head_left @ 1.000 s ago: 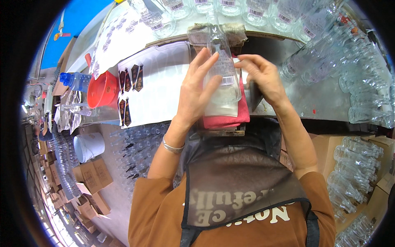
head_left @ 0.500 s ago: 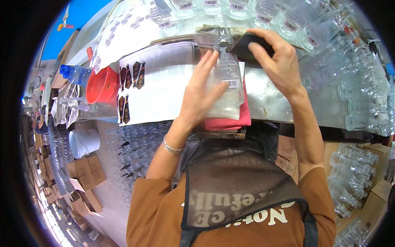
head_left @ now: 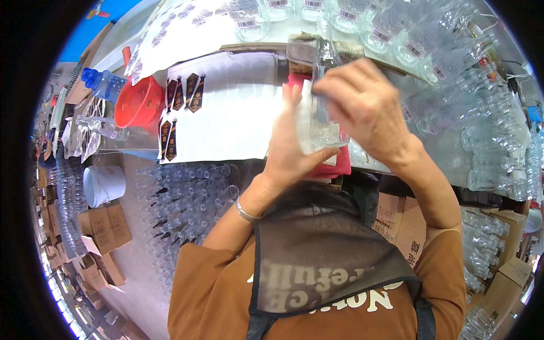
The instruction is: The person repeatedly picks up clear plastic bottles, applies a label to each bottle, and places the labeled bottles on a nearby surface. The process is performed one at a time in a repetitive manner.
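Note:
A clear glass bottle [head_left: 326,134] lies on its back before me, neck pointing away, over white paper and a pink cloth [head_left: 341,164]. Left of it, my left hand [head_left: 286,136] is open, fingers stretched upward, with the thumb reaching across by the bottle's base. Over the bottle's right side bends my right hand [head_left: 365,107], its fingers curled and smeared by motion. What they hold, if anything, is hidden. Past the bottle's shoulder is a worn, cloth-wrapped rest [head_left: 302,52]. A white label sheet [head_left: 232,107] with several dark tie-shaped labels spreads to the left.
Labelled glass bottles [head_left: 377,34] stand along the far side, with more lying at the right. A red bucket [head_left: 136,107] and a blue-capped plastic bottle [head_left: 105,85] are at the left. Bottles crowd the floor below; open cartons [head_left: 507,289] hold more at the lower right.
My right hand has come left and down onto the bottle; the black pad it held no longer shows. My left hand has slid from the bottle's face to its left side.

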Tool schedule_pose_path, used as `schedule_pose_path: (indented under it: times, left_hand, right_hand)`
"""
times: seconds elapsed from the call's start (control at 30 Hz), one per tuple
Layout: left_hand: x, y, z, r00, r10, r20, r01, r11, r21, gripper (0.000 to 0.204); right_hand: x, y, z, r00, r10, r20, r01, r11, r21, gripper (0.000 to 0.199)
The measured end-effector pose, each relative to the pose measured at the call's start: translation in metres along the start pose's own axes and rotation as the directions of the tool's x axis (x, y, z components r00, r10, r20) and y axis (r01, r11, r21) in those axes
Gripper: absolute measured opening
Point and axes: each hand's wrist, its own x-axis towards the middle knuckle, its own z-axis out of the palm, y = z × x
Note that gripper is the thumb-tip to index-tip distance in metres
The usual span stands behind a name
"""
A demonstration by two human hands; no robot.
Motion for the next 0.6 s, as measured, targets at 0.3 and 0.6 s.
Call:
schedule_pose_path:
  times: [0.3,0.6]
  left_hand:
    - [0.0,0.004,-0.005,0.994,-0.063,0.089,0.063,0.998,0.007,0.137]
    - [0.002,-0.001,-0.018,0.99,-0.065,0.128,0.078,0.992,-0.098,0.118]
  right_hand:
    - [0.011,0.039,0.006,0.999,0.05,-0.015,-0.049,0.997,0.056,0.008]
    - [-0.013,0.048,0.003,0.982,0.18,-0.065,-0.155,0.947,0.282,0.02]
